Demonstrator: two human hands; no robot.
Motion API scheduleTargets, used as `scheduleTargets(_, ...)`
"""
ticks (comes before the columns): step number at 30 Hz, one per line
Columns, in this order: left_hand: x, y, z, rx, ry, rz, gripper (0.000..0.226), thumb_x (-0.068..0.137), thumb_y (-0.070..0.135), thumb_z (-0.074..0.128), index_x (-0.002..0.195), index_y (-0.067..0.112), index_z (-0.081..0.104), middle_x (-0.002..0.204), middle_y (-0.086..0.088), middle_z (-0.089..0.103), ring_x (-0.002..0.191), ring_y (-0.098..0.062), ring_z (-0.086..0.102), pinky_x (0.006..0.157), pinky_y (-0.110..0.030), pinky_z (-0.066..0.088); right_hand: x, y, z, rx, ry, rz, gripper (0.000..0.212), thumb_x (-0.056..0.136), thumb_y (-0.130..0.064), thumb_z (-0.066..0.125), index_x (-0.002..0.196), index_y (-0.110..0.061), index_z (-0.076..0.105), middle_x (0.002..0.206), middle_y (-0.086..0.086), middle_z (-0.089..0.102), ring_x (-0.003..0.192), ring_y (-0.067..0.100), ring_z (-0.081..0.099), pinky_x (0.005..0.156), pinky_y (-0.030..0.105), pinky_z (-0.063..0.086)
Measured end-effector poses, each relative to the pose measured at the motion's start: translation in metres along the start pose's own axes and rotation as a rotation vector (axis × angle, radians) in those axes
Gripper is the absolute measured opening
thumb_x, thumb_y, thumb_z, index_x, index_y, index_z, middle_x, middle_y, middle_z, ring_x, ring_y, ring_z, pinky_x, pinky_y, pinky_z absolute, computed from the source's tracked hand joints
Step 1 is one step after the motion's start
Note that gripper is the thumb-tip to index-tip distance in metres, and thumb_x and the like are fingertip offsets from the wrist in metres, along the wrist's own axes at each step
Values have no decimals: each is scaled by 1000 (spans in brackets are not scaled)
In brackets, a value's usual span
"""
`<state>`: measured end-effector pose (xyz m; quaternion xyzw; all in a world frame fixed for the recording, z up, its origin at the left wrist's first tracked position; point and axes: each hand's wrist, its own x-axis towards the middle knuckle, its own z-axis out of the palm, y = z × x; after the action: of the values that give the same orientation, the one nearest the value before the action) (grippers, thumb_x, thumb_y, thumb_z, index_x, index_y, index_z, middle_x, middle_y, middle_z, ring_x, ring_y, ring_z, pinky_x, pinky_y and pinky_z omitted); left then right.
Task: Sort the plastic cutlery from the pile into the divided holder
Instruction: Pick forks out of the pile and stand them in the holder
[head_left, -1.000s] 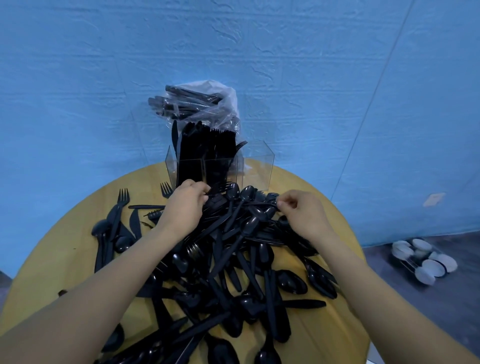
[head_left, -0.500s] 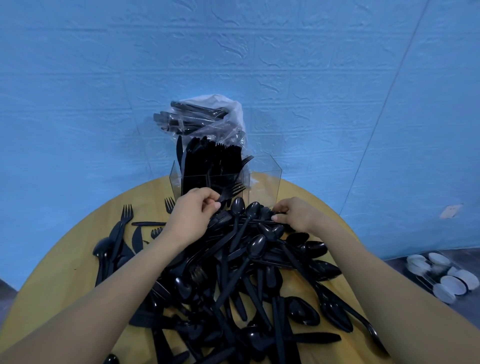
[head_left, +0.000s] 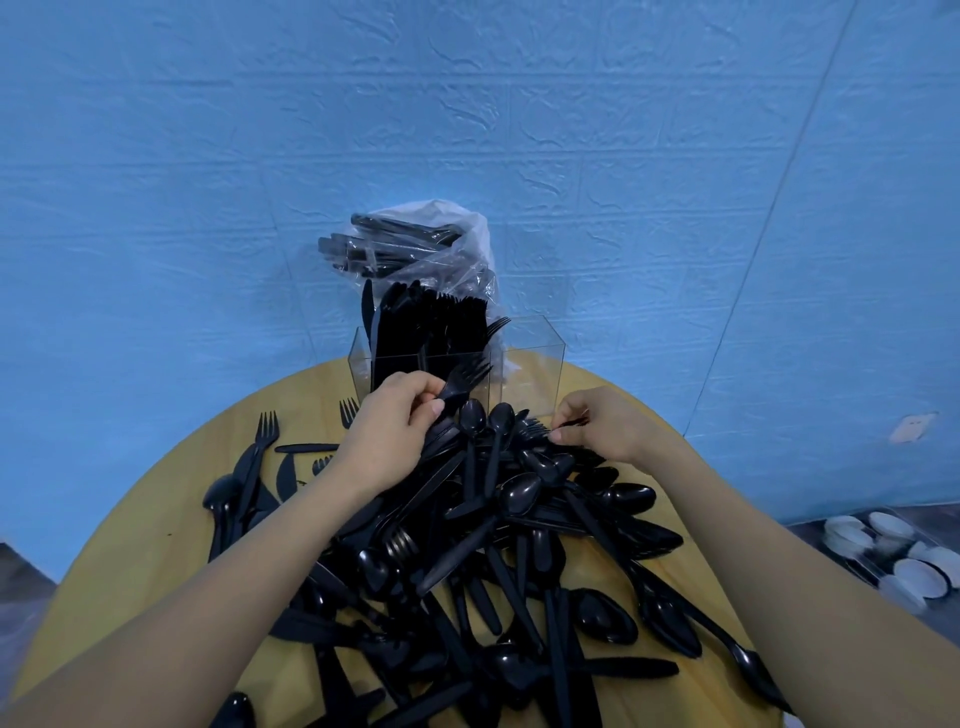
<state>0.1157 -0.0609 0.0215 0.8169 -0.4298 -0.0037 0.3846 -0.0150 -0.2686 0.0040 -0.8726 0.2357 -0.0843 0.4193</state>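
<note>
On the round wooden table (head_left: 156, 540), the left hand (head_left: 387, 434) has its fingers curled round a black plastic fork (head_left: 464, 381), tines lifted toward the clear divided holder (head_left: 530, 364) at the table's far edge. The right hand (head_left: 605, 423) pinches a thin black piece at the top of the cutlery pile (head_left: 493, 545); what kind I cannot tell. Knives and forks stand upright in the holder's left compartments.

Dim bluish light, wide-angle edge distortion

We saw black cutlery (head_left: 498, 519) heaped on a yellow table (head_left: 156, 545) against a textured blue wall (head_left: 467, 130).
</note>
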Motion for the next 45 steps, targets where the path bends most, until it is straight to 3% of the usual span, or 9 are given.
scheduleTargets(5,-9,3,2,50,-24,6,15,95,14,52,105,17,63,96,3,55,87,-9,54,70,-5,36,-11,-2,-8,95,85,-66,18,81,-8,71,69,-18,64,71,-4,62,70,13,56,73,30,47)
scheduleTargets(7,-11,3,3,66,-27,3,15,94,13,53,104,16,64,94,3,54,88,-11,55,70,-5,35,-17,-6,-12,120,96,-70,15,81,-10,72,70,-18,66,70,-4,63,68,12,55,69,26,47)
scheduleTargets(12,-16,6,5,79,20,18,17,93,12,55,108,14,65,96,4,52,88,-9,53,78,-16,39,-38,-22,-22,122,146,-93,7,81,-8,72,77,-9,66,67,-6,60,55,-3,50,53,6,38)
scheduleTargets(20,-29,21,13,70,59,105,27,94,12,53,120,12,62,108,2,56,99,-16,58,89,-30,47,-65,-31,-11,132,191,-71,8,82,-14,72,76,-11,66,69,-4,64,58,4,52,60,20,39)
scheduleTargets(25,-39,23,15,78,40,120,31,96,13,50,125,14,59,117,-2,62,105,-18,59,91,-29,46,-76,-24,3,157,277,-89,15,84,-16,70,72,-14,62,63,-4,57,52,5,52,48,10,40)
scheduleTargets(31,-45,19,17,80,45,93,27,97,13,48,121,17,60,111,0,67,100,-16,62,81,-28,49,-68,-19,15,167,407,-201,20,81,-16,72,69,-28,63,80,-6,64,79,10,58,74,23,45)
scheduleTargets(35,-48,13,19,72,16,58,22,98,15,45,116,21,57,107,3,68,98,-9,64,78,-31,54,-57,-7,22,80,323,-193,15,80,-17,73,71,-27,65,85,-7,61,80,2,55,71,15,38)
scheduleTargets(39,-52,9,21,58,-10,34,23,98,14,45,116,20,57,107,5,67,104,-6,62,83,-36,54,-62,6,25,38,196,-205,12,84,-21,70,88,-31,68,97,-11,59,95,9,58,82,17,40)
scheduleTargets(45,-52,12,24,43,-22,27,25,98,13,45,119,16,56,107,4,66,103,-5,61,85,-32,52,-64,6,16,-188,81,-233,24,87,-11,65,111,-15,67,102,-7,54,92,12,53,83,20,39)
